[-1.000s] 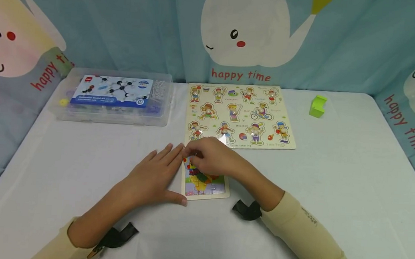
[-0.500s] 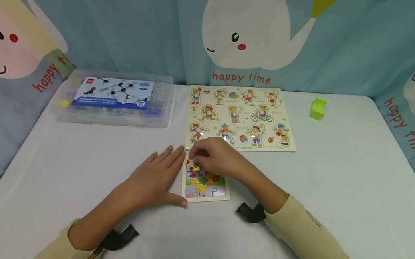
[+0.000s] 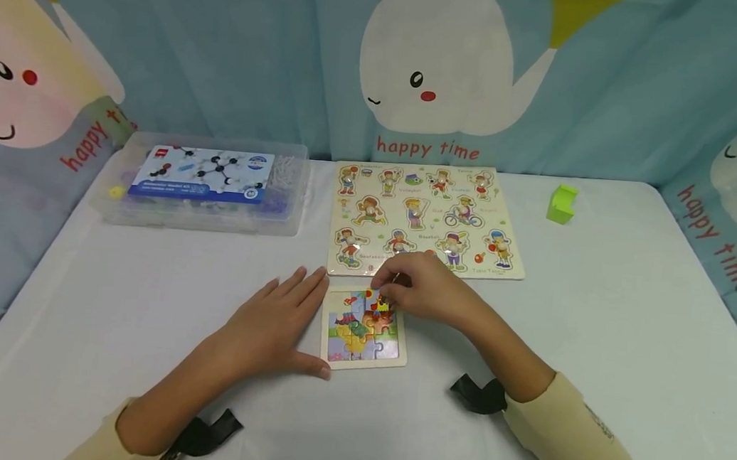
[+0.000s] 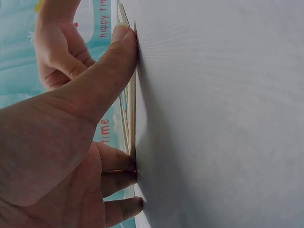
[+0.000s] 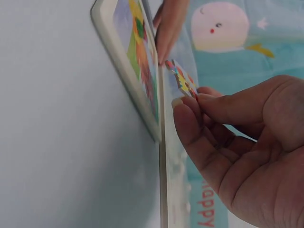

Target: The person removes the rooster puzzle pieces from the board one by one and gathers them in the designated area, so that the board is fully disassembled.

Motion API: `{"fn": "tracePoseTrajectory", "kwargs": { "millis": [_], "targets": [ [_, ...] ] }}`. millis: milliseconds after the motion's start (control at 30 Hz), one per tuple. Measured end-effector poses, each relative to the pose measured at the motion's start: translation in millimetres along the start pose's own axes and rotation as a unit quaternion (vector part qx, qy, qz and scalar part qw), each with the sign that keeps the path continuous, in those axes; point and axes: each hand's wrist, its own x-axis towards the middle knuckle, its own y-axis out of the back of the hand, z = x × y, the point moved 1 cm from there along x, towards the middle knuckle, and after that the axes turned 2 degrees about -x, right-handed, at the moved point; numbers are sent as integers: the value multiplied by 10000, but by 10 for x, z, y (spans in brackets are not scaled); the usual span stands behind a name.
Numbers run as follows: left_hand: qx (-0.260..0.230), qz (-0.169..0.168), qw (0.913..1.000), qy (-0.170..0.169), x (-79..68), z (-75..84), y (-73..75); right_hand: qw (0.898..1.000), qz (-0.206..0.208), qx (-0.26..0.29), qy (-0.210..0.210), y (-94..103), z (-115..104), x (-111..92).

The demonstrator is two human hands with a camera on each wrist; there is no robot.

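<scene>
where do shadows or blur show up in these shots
Head view: bright and fairly even, though small print on the sports board looks soft; left wrist view: dimmer, with a soft shadow on the white cloth beside the left hand; right wrist view: a soft shadow beside the puzzle frame, and the backdrop slightly blurred.

Head view: right hand (image 3: 427, 285) hides part of the piece (image 3: 374, 303) and of the board's (image 3: 429, 223) lower edge; sleeve print (image 3: 599, 421) too small to read.
</scene>
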Motion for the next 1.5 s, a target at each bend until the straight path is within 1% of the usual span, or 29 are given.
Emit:
{"fn": "tracePoseTrajectory", "kwargs": {
  "millis": [167, 267, 367, 533, 633, 700, 800, 867, 1033, 1133, 1300, 1500],
  "targets": [
    [44, 14, 10000, -21, -1, 1, -21, 9994, 90, -25, -323, 108, 116, -177],
    [-8, -13, 10000, -34, -1, 6, -32, 9985, 19, -41, -543, 167, 214, -287],
    [-69, -53, 10000, -32, -8, 16, -36, 9978, -106, -61, -651, 237, 301, -375],
    [-53, -51, 10000, 9, -30, 11, -31, 9959, -271, -147, -853, 386, 416, -477],
    [-29, -35, 10000, 23, -43, 3, -29, 9936, -343, -55, -1073, 452, 474, -523],
    [-12, -16, 10000, 13, -45, -1, -29, 9929, -374, 81, -1123, 468, 508, -534],
    [8, 5, 10000, -6, -42, -1, -25, 9924, -393, 208, -1149, 472, 541, -533],
    [8, 19, 10000, -9, -38, 1, -20, 9926, -353, 177, -1148, 472, 551, -529],
    [5, 48, 10000, -16, -22, 8, -3, 9936, -113, -44, -1123, 494, 546, -533],
    [12, 64, 10000, 2, -12, 10, 0, 9948, 25, -145, -1010, 505, 539, -535],
    [24, 56, 10000, 33, -4, 5, -7, 9945, 246, -495, -886, 511, 525, -540],
    [41, 84, 10000, 5, -9, 9, -4, 9940, 335, -638, -824, 497, 519, -539]
  ]
}}
